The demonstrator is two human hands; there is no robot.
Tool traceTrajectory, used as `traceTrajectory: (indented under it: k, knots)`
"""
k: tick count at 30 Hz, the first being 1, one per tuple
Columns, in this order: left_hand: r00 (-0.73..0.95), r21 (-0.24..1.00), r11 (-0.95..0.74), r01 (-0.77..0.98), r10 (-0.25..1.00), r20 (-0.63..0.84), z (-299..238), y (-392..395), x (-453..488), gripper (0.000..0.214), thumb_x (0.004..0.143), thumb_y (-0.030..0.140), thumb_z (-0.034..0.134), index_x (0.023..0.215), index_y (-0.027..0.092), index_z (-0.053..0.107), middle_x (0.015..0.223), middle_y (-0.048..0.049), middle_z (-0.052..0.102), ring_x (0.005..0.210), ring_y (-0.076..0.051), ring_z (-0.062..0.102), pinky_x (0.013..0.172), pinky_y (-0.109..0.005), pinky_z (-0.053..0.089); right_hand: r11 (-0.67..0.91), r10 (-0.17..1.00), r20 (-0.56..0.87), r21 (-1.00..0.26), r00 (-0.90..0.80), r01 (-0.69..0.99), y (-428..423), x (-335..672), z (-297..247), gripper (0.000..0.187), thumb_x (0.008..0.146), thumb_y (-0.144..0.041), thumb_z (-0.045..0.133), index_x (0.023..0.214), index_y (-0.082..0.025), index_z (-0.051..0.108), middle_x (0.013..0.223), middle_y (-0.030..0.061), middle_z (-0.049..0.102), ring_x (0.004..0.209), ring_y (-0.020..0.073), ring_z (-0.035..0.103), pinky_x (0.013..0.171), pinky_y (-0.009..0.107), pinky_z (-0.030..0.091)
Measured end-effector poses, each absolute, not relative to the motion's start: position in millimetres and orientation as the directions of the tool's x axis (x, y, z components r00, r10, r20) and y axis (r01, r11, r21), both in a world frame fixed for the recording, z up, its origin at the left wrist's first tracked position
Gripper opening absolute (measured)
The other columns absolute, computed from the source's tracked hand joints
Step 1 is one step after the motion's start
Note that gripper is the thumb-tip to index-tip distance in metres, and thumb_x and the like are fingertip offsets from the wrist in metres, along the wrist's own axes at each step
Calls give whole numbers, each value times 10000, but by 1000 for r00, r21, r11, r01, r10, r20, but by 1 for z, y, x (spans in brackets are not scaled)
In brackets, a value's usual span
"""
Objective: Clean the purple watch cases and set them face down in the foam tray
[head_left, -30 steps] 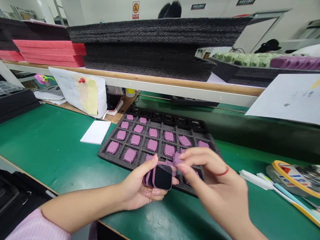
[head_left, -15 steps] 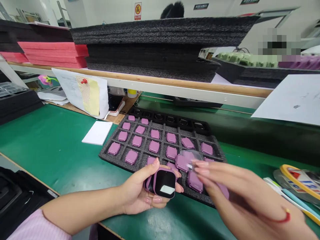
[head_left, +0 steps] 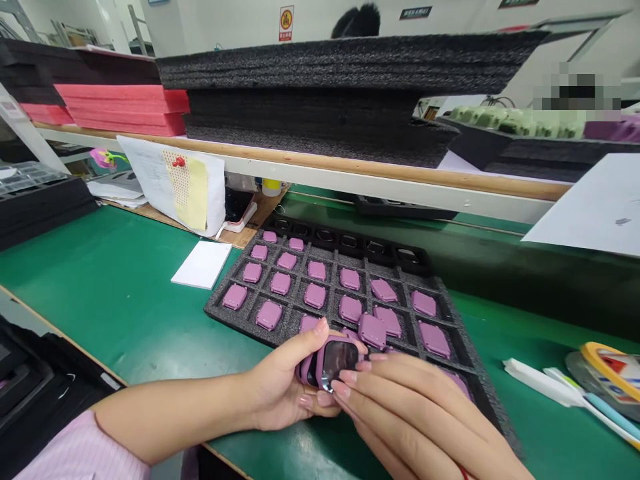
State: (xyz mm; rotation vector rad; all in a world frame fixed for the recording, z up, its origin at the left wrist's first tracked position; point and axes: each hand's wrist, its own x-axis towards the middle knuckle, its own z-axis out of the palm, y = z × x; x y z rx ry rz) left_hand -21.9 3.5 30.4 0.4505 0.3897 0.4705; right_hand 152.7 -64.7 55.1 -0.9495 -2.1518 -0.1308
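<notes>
My left hand [head_left: 285,390] grips a small stack of pink watch cases [head_left: 327,361], the front one showing its black screen. Fingers of my right hand [head_left: 400,413] are pressed together at the lower edge of that screen, touching the front case. Just behind both hands lies a black foam tray [head_left: 330,280] with pink watch cases [head_left: 315,295] face down in its pockets. One loose pink case [head_left: 371,330] rests on top of the tray near my fingers. The tray's back row of pockets holds no pink cases.
A white notepad [head_left: 203,264] lies on the green mat [head_left: 100,287] left of the tray. Tape rolls and white strips [head_left: 595,380] sit at the right. A shelf [head_left: 350,177] above carries stacked black and red foam. Black trays [head_left: 30,400] are at the lower left.
My right hand, which held a clear film up near the tray, has come down to the screen of the front case in my left hand. The view shifted slightly left.
</notes>
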Motion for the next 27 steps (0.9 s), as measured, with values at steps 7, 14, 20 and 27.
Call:
traceTrajectory:
  k: [7, 14, 20, 27]
  knots:
    - [764, 697, 640, -323, 611, -206, 29, -3, -18, 576, 695, 680, 780, 812, 134, 638, 507, 62, 459, 370, -17, 250, 362, -191, 94, 645, 692, 659, -378, -296, 664, -48, 145, 50, 490, 857, -339, 746, 1298, -202, 582, 797, 30, 677, 696, 176, 633, 596, 308, 563]
    - [696, 578, 678, -453, 675, -246, 33, 0, -19, 477, 709, 542, 842, 791, 132, 611, 540, 42, 522, 399, -5, 310, 384, -149, 136, 585, 783, 581, -567, -222, 580, -44, 152, 53, 486, 821, -259, 766, 1268, -296, 578, 1140, 52, 738, 1024, 226, 716, 853, 330, 621]
    - [742, 568, 710, -417, 627, -238, 31, 1, -21, 517, 658, 542, 878, 815, 101, 658, 610, 15, 552, 430, 7, 320, 364, -130, 105, 615, 765, 582, -534, -275, 581, -42, 152, 53, 547, 844, -221, 738, 1352, -289, 549, 1192, 54, 724, 1081, 212, 692, 883, 312, 612]
    - [652, 567, 676, -470, 699, -293, 31, 2, -18, 425, 674, 349, 908, 843, 152, 572, 733, 13, 610, 480, -4, 442, 399, -117, 171, 483, 776, 609, -405, -165, 777, -29, 176, 53, 375, 842, -293, 678, 1210, -239, 626, 1093, 72, 752, 956, 241, 726, 851, 395, 610]
